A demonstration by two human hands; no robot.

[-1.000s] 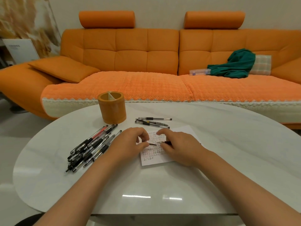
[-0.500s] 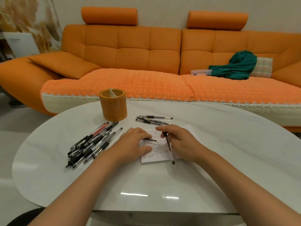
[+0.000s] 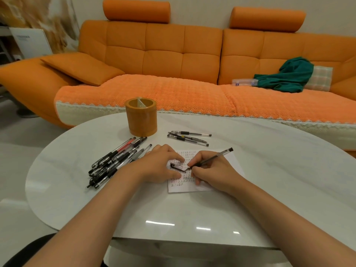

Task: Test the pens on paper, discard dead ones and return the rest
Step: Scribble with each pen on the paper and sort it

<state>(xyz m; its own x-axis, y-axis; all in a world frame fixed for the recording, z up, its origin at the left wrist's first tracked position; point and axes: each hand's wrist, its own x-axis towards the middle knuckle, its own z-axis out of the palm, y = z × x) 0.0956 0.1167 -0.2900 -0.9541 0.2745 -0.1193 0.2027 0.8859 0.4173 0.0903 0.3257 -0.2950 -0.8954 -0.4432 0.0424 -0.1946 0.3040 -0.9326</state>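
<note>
A white paper sheet (image 3: pixel 229 160) covered with small scribbles lies on the white table (image 3: pixel 269 180). My right hand (image 3: pixel 213 172) grips a black pen (image 3: pixel 215 157) in a writing hold, its tip down on the paper and its back end pointing up to the right. My left hand (image 3: pixel 159 166) rests on the paper's left side and pinches the pen's black cap (image 3: pixel 178 167) between thumb and fingers. A pile of several pens (image 3: pixel 115 160) lies to the left. Three pens (image 3: pixel 188 137) lie apart behind the paper.
An orange cylindrical pen holder (image 3: pixel 141 116) with inner dividers stands behind the pile. Beyond the table runs an orange sofa (image 3: pixel 163 54) with a green cloth (image 3: pixel 285 76) and a clear plastic box (image 3: pixel 244 82) on its seat.
My right hand has turned the pen from lying across the paper into a writing hold with its tip on the sheet. The cap has stayed in my left hand.
</note>
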